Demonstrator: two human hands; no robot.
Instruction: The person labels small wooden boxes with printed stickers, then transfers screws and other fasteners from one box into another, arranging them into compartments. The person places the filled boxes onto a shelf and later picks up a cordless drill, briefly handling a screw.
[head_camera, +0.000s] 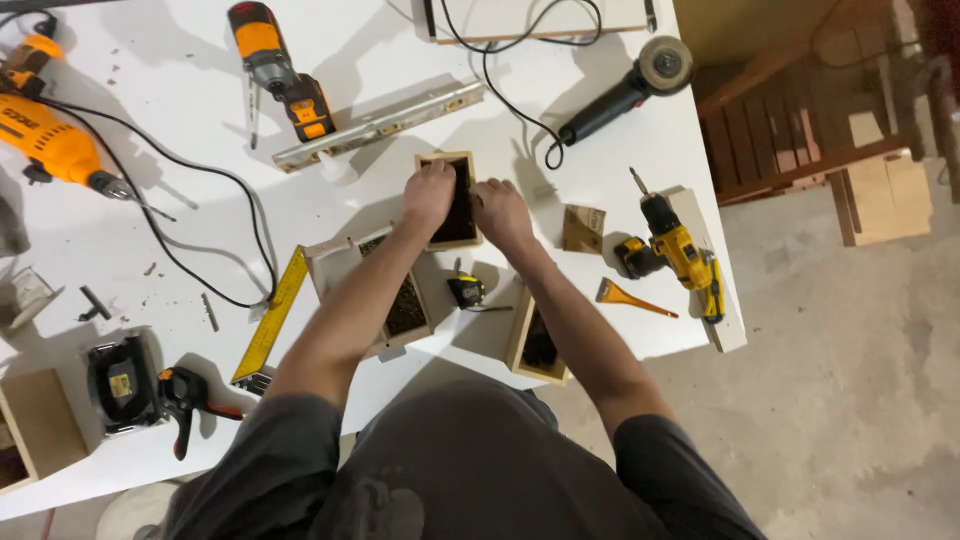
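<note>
Here we have both hands at a small open wooden box with dark filling (458, 205), which sits on the white table (330, 190) near its middle, just in front of a long metal level (380, 125). Our left hand (428, 193) presses on the box's left side, fingers curled down into the dark filling; our right hand (500, 212) rests against its right wall, fingers bent around the edge. Whether either hand truly grips the box we cannot tell. We judge the step to be packing or levelling the filling, so the next move calls for steady downward pressure without tipping the box.

Two more filled wooden boxes lie nearer us: one (385, 295) under the left forearm, one (538, 345) at the table's front edge. A yellow tape measure (466, 291) lies between them. Room is tight: a yellow cordless drill (675, 250) sits to the right near the table's side edge, a black angle grinder (625, 90) beyond, with its cable (510, 100) running just past the box
</note>
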